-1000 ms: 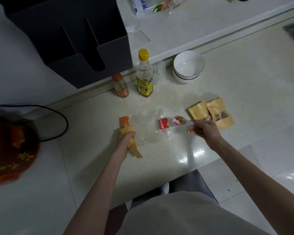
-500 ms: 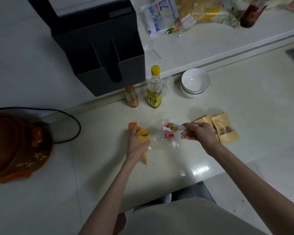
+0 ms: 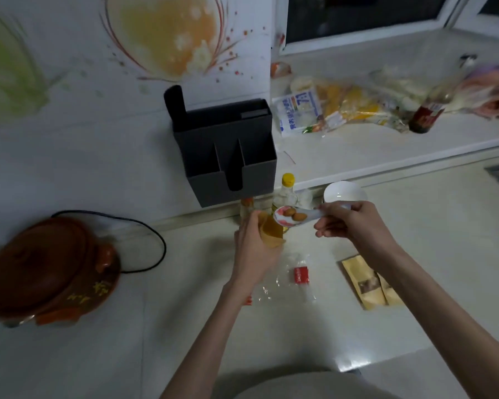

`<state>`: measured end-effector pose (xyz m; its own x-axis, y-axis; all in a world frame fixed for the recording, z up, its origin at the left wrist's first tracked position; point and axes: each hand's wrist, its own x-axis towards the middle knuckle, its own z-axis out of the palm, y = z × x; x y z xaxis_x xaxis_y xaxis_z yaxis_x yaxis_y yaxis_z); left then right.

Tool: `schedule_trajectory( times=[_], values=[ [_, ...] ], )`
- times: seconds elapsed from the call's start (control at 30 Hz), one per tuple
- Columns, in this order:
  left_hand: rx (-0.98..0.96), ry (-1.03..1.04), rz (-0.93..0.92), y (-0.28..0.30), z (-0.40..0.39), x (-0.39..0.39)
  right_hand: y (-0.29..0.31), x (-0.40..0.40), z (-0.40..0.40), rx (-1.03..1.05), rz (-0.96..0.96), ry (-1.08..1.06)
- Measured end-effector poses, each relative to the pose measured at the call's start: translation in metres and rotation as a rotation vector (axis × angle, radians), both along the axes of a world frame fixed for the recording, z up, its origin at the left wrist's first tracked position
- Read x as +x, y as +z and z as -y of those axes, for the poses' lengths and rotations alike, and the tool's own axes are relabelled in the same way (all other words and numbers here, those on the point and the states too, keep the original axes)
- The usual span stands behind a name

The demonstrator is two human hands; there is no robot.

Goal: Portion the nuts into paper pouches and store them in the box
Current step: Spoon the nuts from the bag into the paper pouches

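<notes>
My left hand [image 3: 252, 249] grips a tan paper pouch [image 3: 271, 236], held up with its mouth toward the spoon. My right hand [image 3: 349, 223] pinches the handle of a white spoon [image 3: 291, 216] carrying a few nuts [image 3: 294, 215]; the spoon's bowl hovers right at the pouch's opening. Two more paper pouches [image 3: 368, 282] lie flat on the counter to the right. A clear plastic nut bag with a red label [image 3: 300, 275] lies below the hands. The dark grey divided box [image 3: 228, 162] hangs on the wall behind.
Two bottles [image 3: 285, 191] and a white bowl [image 3: 344, 192] stand by the back ledge. A brown clay cooker [image 3: 46, 272] with a black cord [image 3: 144, 226] sits at the left. Food packets [image 3: 329, 110] and a dark bottle [image 3: 427, 115] crowd the raised sill.
Both hands rose from the counter; the pouch now stands upright in my left hand and the loaded spoon has moved left to its mouth. The camera tilted up toward the wall.
</notes>
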<state>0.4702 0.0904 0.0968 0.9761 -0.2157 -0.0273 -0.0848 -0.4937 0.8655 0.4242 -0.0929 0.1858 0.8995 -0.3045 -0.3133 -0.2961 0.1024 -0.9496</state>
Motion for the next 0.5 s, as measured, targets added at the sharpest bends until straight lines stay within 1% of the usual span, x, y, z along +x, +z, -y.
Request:
schedule_trajectory(
  times=[0.17,0.33,0.43,0.5],
  values=[
    [-0.057,-0.024,0.157,0.034,0.005,0.003,0.037,0.002,-0.005,-0.038,0.054,0.008],
    [0.019,0.012,0.278,0.056,0.012,0.004,0.062,0.000,-0.011,-0.128,0.073,0.036],
    [0.088,0.020,0.340,0.062,0.014,0.003,0.073,-0.002,-0.016,-0.268,0.084,0.078],
    [0.112,0.003,0.352,0.066,0.015,0.000,0.080,-0.006,-0.020,-0.449,0.122,0.098]
  ],
)
